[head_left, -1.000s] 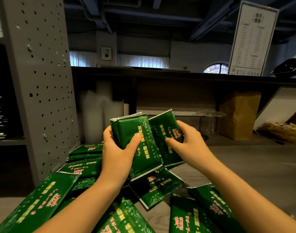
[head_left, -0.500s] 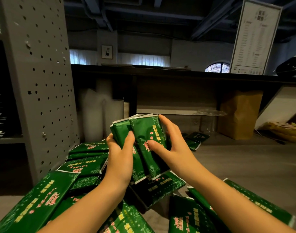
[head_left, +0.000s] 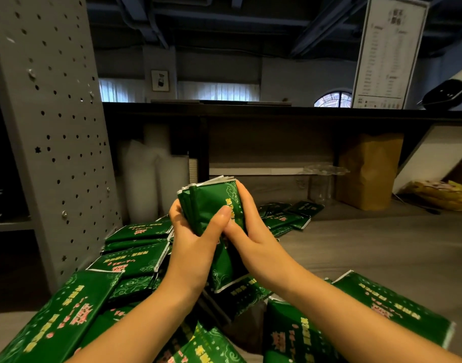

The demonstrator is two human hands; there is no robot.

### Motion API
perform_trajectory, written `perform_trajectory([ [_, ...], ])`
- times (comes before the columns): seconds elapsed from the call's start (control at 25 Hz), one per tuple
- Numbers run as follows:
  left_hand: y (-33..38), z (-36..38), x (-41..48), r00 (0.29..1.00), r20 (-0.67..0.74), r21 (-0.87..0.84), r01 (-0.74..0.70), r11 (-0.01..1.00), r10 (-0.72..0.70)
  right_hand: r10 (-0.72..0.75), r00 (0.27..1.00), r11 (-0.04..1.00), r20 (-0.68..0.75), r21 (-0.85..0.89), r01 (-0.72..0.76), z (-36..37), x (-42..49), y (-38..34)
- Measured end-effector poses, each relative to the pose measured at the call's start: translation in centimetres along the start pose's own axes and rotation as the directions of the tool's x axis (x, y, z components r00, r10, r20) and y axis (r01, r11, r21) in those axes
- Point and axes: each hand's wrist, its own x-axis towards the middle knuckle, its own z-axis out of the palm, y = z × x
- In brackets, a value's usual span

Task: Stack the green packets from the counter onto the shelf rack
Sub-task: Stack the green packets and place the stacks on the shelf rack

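A small bundle of green packets stands upright at the centre of the view, white top edges showing. My left hand grips it from the left with the thumb across the front. My right hand clasps it from the right, fingers wrapped around the far side. Below and around my arms lies a loose heap of green packets on the grey counter. A few more green packets lie farther back. The grey perforated shelf rack rises at the left.
A brown paper bag and clear plastic cups stand under the dark upper counter. White cup stacks sit beside the rack. A menu board stands at the upper right. Yellow wrappers lie at the far right.
The two packets that I held side by side have been pressed together into one bundle. Both hands have closed in on it and raised it slightly.
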Motion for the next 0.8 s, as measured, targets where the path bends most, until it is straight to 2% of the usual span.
perform_trajectory([
  [0.2, -0.5, -0.3, 0.3, 0.991, -0.056, 0.029, 0.122, 0.992, -0.12, 0.085, 0.991, 0.996, 0.104, -0.037, -0.082, -2.2, 1.3, -0.4],
  [0.28, -0.5, -0.4, 0.2, 0.987, -0.046, 0.045, 0.157, 0.987, -0.154, 0.111, 0.99, 0.985, 0.087, -0.144, -0.097, -3.1, 1.2, -1.6],
  [0.44, -0.4, 0.3, -1.0, 0.973, 0.083, 0.064, 0.21, 0.976, -0.215, 0.134, 0.991, 0.92, -0.001, -0.37, -0.125, -5.5, -1.2, -2.9],
  [0.52, -0.1, 0.9, -1.7, 0.962, 0.143, 0.067, 0.224, 0.972, -0.232, 0.165, 0.986, 0.833, -0.013, -0.534, -0.147, -7.0, -3.1, -3.7],
  [0.64, 0.3, 1.4, -2.5, 0.951, 0.199, 0.079, 0.223, 0.972, -0.235, 0.3, 0.954, 0.608, -0.018, -0.767, -0.206, -9.0, -6.0, -4.4],
  [0.76, 0.4, 1.4, -2.8, 0.954, 0.204, 0.094, 0.203, 0.975, -0.219, 0.547, 0.837, 0.401, -0.006, -0.876, -0.268, -9.7, -8.5, -3.8],
  [0.8, 0.4, 1.4, -2.8, 0.957, 0.198, 0.096, 0.195, 0.976, -0.21, 0.613, 0.79, 0.363, 0.002, -0.889, -0.28, -9.6, -9.3, -3.4],
])
